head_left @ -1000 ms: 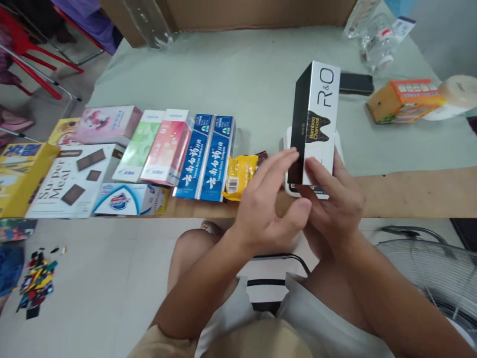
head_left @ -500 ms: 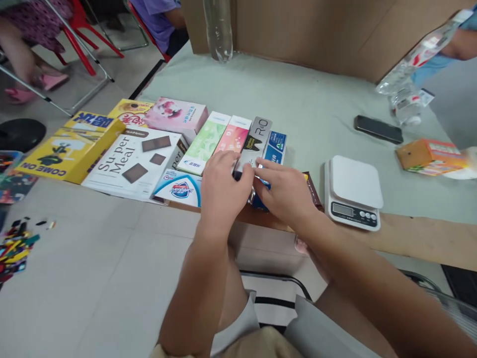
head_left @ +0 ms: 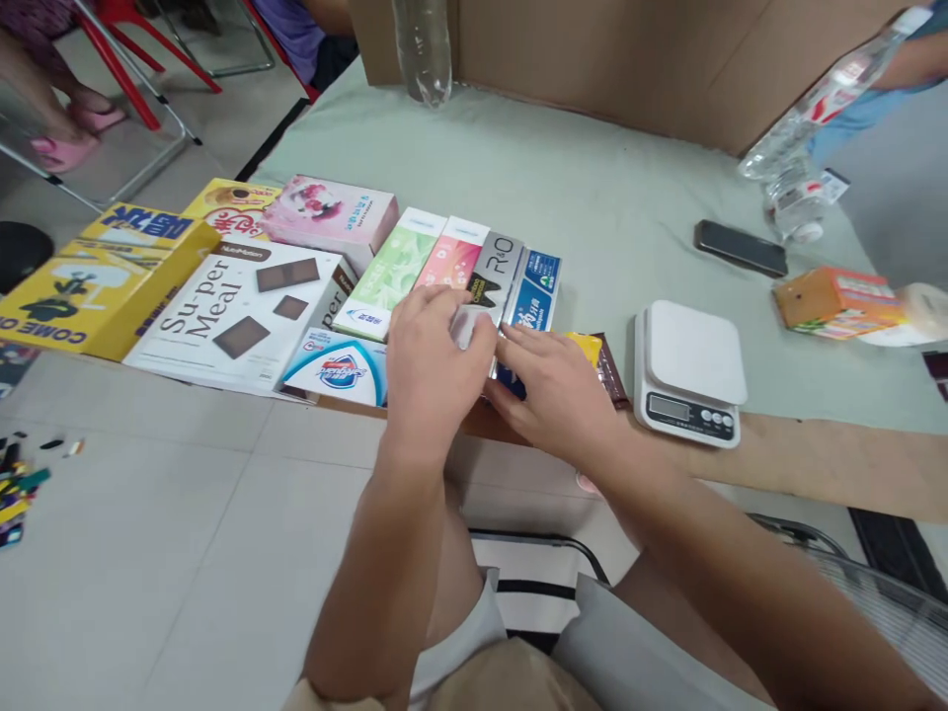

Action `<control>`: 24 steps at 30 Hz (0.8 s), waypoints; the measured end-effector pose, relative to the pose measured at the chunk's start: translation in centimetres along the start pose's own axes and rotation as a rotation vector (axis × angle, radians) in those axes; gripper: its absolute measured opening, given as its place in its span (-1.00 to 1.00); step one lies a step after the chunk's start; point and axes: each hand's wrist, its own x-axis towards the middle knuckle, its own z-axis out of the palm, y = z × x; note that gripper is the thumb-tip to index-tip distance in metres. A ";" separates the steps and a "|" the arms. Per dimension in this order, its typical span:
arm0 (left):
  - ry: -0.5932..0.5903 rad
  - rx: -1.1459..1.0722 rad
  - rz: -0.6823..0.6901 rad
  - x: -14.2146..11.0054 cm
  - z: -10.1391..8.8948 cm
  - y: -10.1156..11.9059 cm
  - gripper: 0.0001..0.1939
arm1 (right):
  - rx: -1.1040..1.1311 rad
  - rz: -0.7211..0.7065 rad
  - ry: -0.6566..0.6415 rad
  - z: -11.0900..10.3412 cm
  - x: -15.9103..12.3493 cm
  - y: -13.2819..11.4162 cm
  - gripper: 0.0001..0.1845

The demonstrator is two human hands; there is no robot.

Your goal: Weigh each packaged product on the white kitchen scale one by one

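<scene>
My left hand (head_left: 436, 365) is curled over the near end of a grey R&O box (head_left: 502, 259), thumb and fingertips bent around it. Beside it, my right hand (head_left: 552, 385) grips the near end of a blue toothpaste box (head_left: 540, 286), its fingers partly hiding the box. Left of the grey box lie a pink-red box (head_left: 451, 257) and a green-and-white box (head_left: 400, 262), side by side. A Safeguard soap box (head_left: 337, 367) sits at the near edge by my left hand. A yellow-and-brown packet (head_left: 608, 365) peeks out past my right hand.
At left are a white Su-per Meal box (head_left: 222, 346), yellow boxes and a pink box (head_left: 330, 217). To the right stand a white scale (head_left: 692, 370), a black phone (head_left: 741, 249), an orange carton (head_left: 836, 301) and clear bottles (head_left: 796, 202). A cardboard panel (head_left: 592, 69) rises behind.
The grey box has slid toward me, so its far end is closer to level with the blue box's. Both hands stay on the boxes. The view has shifted slightly.
</scene>
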 end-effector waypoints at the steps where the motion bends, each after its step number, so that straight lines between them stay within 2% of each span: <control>1: 0.034 -0.032 0.026 0.1 -0.1 0.3 -0.86 | 0.046 -0.009 0.052 -0.8 -0.6 0.2 -0.65; 4: 0.098 -0.116 0.133 0.0 -0.1 1.8 -0.88 | 0.183 0.050 0.320 -3.3 -3.4 2.4 -0.78; 8: 0.041 -0.172 0.293 -1.3 1.6 4.7 -0.88 | 0.327 0.305 0.710 -5.1 -8.2 8.3 -0.84; 12: -0.143 -0.199 0.428 -2.6 4.6 9.2 -0.83 | 0.462 0.535 0.901 -5.9 -12.1 14.9 -0.84; 15: -0.385 -0.120 0.511 -1.7 8.3 13.9 -0.79 | 0.607 0.678 0.989 -7.2 -14.3 19.2 -0.84; 17: -0.569 -0.056 0.575 -0.3 12.2 17.2 -0.77 | 0.729 0.788 1.028 -7.8 -15.3 21.7 -0.84; 19: -0.736 -0.017 0.625 1.6 17.7 20.2 -0.73 | 0.843 0.901 1.068 -8.1 -15.7 23.7 -0.82; 21: -0.798 0.004 0.661 3.5 24.3 22.6 -0.67 | 0.908 0.976 1.114 -8.2 -15.4 25.2 -0.81; 24: -0.853 0.027 0.655 6.1 34.4 25.2 -0.43 | 0.937 0.947 1.194 -8.4 -14.1 26.8 -0.79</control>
